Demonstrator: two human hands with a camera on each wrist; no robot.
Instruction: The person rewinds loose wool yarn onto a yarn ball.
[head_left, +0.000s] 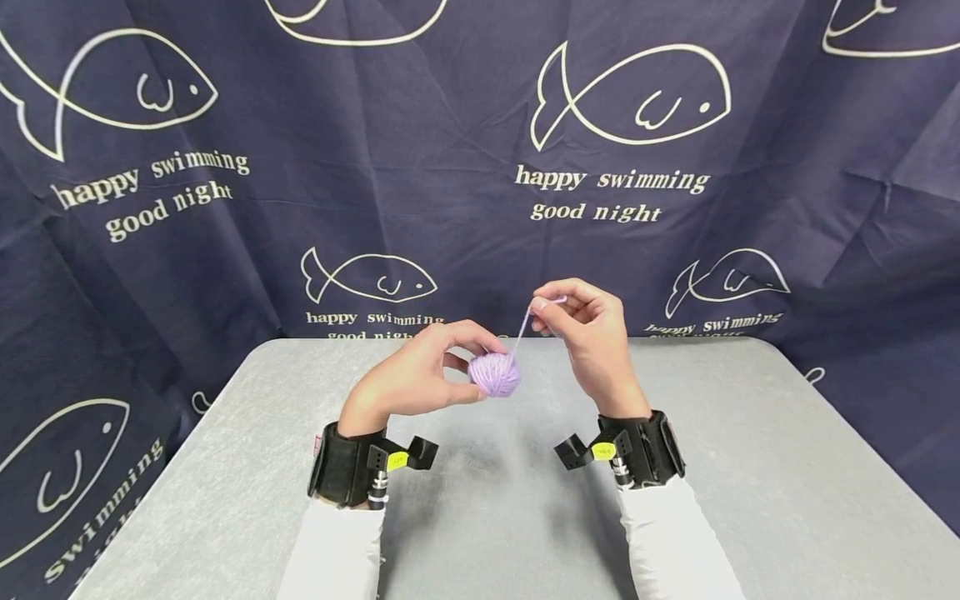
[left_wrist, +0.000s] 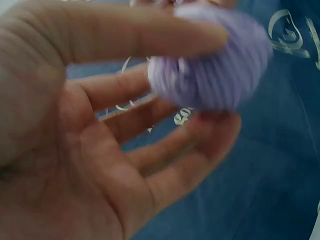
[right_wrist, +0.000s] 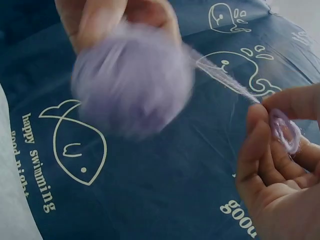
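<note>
Above the table, my left hand (head_left: 423,375) holds a small ball of lilac yarn (head_left: 495,374) between thumb and fingertips. The ball (left_wrist: 220,65) shows its wound strands close up in the left wrist view. A strand of yarn (head_left: 521,332) runs taut from the ball up to my right hand (head_left: 588,333), which pinches it between thumb and index finger. Beyond that pinch a short loose end (right_wrist: 286,131) curls in a loop over the right fingers. In the right wrist view the ball is blurred.
A light grey table (head_left: 480,533) lies beneath both hands. Behind it hangs a dark blue curtain (head_left: 465,167) printed with white fish and lettering. Each wrist wears a black strap (head_left: 345,468) with a small bracket.
</note>
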